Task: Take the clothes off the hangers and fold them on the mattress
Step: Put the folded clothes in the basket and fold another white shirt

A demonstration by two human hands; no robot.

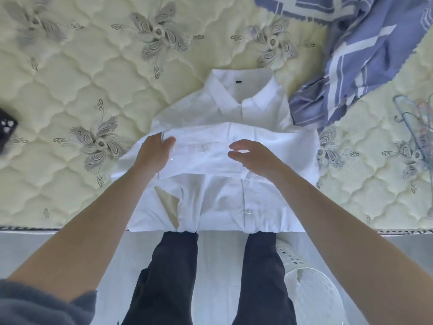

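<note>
**Limp shirt, half folded**

The white shirt (218,195) lies collar-away on the mattress (70,90), hem at the near edge. It looks like light, limp cotton (it will crease), best taken by the folded sleeve. The left hand (153,152) pinches that fold; the right hand (254,156) hovers, fingers apart. Blue cloth (351,66) crowds the right; room lies left.

We are looking at a shirt (225,109) of thin white cloth, matt and smooth, with small buttons showing clear and glossy. Under the shirt, the mattress (70,90) is showing quilted cream fabric with a faint sheen and grey stitched flowers. Right of the shirt, a blue cloth (398,66) is looking woven and matt, frayed along its edge. Below the shirt, we are seeing a white basket (314,296) of perforated plastic and trousers (168,277) of dark matt cloth.
</note>
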